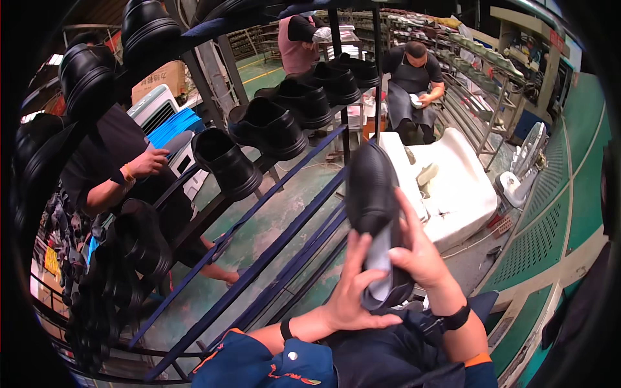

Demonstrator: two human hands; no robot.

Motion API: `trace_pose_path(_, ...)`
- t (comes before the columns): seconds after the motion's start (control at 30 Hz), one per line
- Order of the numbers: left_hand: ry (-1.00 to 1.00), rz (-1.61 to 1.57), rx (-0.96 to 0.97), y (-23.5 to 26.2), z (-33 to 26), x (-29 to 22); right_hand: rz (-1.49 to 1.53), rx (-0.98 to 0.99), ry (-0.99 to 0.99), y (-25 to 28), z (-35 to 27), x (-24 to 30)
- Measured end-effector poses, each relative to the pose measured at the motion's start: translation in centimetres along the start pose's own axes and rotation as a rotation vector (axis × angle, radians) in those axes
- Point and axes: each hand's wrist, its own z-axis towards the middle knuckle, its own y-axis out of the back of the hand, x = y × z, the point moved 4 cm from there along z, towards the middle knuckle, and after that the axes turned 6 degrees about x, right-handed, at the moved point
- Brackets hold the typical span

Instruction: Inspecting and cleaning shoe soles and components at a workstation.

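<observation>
A black leather shoe (pixel 372 184) is held up in front of me, toe pointing away and heel toward my body. My left hand (pixel 349 288) wraps the shoe's left side near the opening, its fingertips at the edge of a flat grey insole (pixel 380 258) that shows inside. On the other side, my right hand (pixel 422 249) grips the shoe, fingers along its outer side and thumb by the opening. Both hands are closed on it. The insole's front end runs out of sight under the upper.
To the left stands a dark rack with blue-covered bars (pixel 259 249), black shoes (pixel 223 161) along its rails. A white moulded sink-like block (pixel 459 187) lies ahead. Green perforated panels (pixel 533 239) line the right. One person (pixel 414 77) sits beyond; another person's hand (pixel 145 161) is behind the rack.
</observation>
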Motion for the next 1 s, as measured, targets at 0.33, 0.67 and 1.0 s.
trace_pose_path(0.33,0.010,0.772,-0.698,20.0,2.2,-1.3,-0.671,0.423,0.013,-1.5,1.9,2.7)
trace_pose_path(0.67,-0.064,0.626,-0.054,10.5,1.1,0.9,-0.503,0.021,-0.508,9.6,-9.4,7.0)
trace_pose_path(1.0,0.026,0.379,0.731,-9.1,-0.2,13.4,-0.541,-0.993,-0.250,20.9,-39.9,24.5)
